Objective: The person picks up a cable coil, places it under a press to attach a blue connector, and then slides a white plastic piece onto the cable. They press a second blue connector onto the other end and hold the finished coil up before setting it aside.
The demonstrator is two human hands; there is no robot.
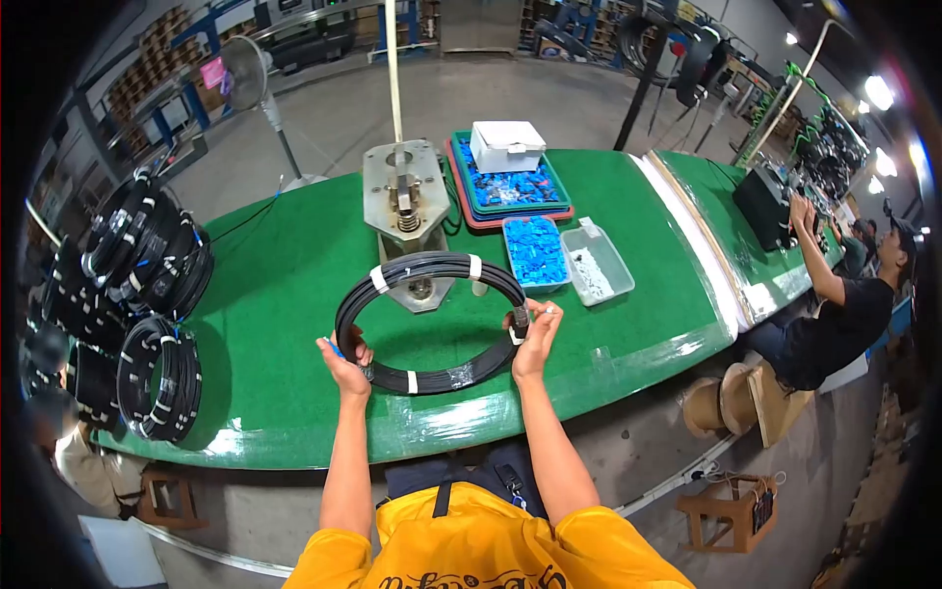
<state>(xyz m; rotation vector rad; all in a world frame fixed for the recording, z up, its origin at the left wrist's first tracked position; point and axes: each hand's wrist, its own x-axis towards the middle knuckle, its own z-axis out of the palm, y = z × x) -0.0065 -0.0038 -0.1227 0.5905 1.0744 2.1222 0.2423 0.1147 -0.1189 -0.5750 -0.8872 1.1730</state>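
Observation:
A coil of black cable [437, 263], bound with several white tape bands, is held up in front of me above the green table. My left hand [347, 369] grips its left side, and a small blue piece shows by the fingers. On the opposite side, my right hand [538, 339] is closed around the coil, with a small white piece near the fingertips. Just beyond the coil stands a metal press [404, 187] with a spring-loaded plunger. To its right are a clear tub of blue parts [536, 251] and a clear tub with small white pieces [595, 275].
Stacked cable coils [147, 245] crowd the table's left end, with another coil [159, 378] nearer me. A white box [507, 147] sits on trays of blue parts. At the right, another person [834, 314] works by a black machine [763, 208]. Wooden stools [731, 512] stand below.

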